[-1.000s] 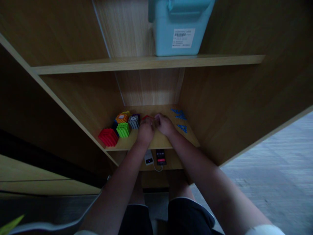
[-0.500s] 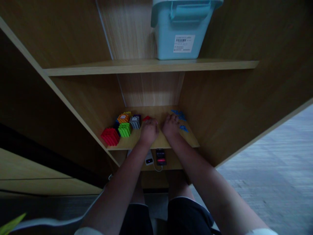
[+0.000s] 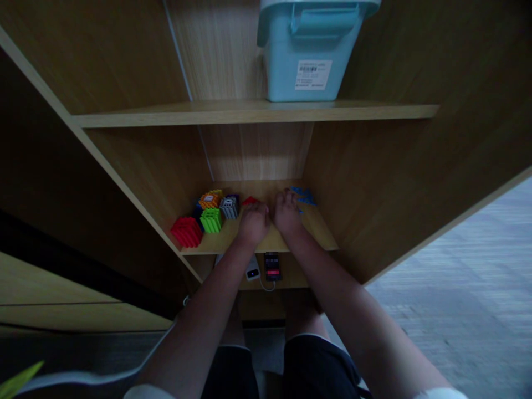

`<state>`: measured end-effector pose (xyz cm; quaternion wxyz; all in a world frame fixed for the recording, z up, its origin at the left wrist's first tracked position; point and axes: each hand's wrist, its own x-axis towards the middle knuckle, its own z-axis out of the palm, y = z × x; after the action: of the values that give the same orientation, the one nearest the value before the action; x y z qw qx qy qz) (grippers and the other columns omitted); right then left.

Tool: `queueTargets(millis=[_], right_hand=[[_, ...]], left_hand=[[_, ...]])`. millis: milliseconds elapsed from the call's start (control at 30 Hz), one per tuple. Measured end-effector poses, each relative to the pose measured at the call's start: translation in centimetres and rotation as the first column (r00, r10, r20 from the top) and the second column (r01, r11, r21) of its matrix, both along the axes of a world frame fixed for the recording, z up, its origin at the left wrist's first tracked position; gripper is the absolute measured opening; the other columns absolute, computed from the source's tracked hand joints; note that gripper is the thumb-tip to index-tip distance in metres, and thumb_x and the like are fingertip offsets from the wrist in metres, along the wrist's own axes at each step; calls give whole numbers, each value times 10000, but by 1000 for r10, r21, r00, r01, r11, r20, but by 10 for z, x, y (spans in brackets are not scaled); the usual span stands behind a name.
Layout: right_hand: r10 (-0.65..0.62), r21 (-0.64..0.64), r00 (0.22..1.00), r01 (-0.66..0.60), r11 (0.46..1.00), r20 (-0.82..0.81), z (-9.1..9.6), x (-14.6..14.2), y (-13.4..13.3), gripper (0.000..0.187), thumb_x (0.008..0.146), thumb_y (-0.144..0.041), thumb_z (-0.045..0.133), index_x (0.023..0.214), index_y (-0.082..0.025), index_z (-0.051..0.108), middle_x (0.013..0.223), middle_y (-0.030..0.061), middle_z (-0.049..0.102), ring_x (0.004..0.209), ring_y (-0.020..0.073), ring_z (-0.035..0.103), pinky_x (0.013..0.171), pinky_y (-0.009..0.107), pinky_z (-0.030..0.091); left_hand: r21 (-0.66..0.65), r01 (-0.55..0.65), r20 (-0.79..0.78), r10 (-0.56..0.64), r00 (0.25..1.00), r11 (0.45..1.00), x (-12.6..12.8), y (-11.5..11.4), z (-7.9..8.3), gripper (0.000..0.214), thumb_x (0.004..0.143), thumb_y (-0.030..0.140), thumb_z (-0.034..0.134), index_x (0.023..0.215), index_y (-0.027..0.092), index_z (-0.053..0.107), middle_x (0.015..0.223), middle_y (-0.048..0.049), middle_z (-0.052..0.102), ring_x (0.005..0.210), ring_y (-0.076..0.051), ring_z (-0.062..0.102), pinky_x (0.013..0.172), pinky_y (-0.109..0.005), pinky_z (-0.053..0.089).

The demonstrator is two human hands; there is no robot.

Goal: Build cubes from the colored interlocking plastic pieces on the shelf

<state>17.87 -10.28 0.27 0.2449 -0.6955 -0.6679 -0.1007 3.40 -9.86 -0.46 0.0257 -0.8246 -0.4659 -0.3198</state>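
Observation:
My left hand (image 3: pixel 254 223) rests over the middle shelf with its fingers curled inward. What it holds, if anything, is hidden. Just beyond its fingertips lies a flat red piece (image 3: pixel 250 200). Close beside it, my right hand (image 3: pixel 286 213) bends its fingers down over the shelf. A sliver of a blue plastic piece (image 3: pixel 301 210) shows at that hand's right edge, most of it covered by the hand. More flat blue pieces (image 3: pixel 305 196) lie behind, toward the right wall.
Ribbed stacks stand at the shelf's left: red (image 3: pixel 187 232), green (image 3: pixel 211 220), orange (image 3: pixel 209 200) and grey (image 3: pixel 229 207). A lidded light-blue bin (image 3: pixel 310 61) sits on the upper shelf (image 3: pixel 224 114). Below are a phone (image 3: pixel 272 267) and a white device (image 3: pixel 252 272) with a cable.
My right hand has shifted slightly left, closer to my left hand. The blue piece at its right edge has moved left and is now mostly covered. My left hand stays almost still.

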Motion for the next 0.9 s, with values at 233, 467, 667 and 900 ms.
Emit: queueTargets(millis=[233,467,667,900], right_hand=[[-307,-30,949,305,952,-74,1,12,-1,547,1055,-139,367,1519,-5,623,1544,345,578,1415,450,540,1136,633,475],[-247,-148,968,238,960,-48,7,16,-5,572,1045,-109,339,1536,-59,627,1529,314,621,1439,407,530,1147,627,450],[-210,-184,977,200,962,-37,12,16,-5,474,1057,-139,407,1423,-86,702,1394,272,709,1392,387,579,1105,541,477],[-182,-151,982,173,973,-45,9,15,-2,390,1080,-281,508,1337,-85,727,1362,259,712,1330,372,626,1075,491,515]], left_hand=[[-42,44,-22,-45,999,998,0,0,0,236,918,108,619,1070,176,786,1109,-140,790,1104,-323,710,1060,-500,570],[-64,111,-20,-113,993,992,0,-1,2,278,902,87,591,1068,170,797,1114,-131,801,1114,-301,718,1100,-496,565],[-81,117,-43,-121,992,990,1,0,1,270,905,103,605,1075,165,805,1117,-135,801,1107,-294,720,1094,-477,568],[-72,88,-62,-92,994,994,1,-1,2,249,912,109,606,1054,163,804,1104,-137,799,1106,-296,722,1101,-471,561]])
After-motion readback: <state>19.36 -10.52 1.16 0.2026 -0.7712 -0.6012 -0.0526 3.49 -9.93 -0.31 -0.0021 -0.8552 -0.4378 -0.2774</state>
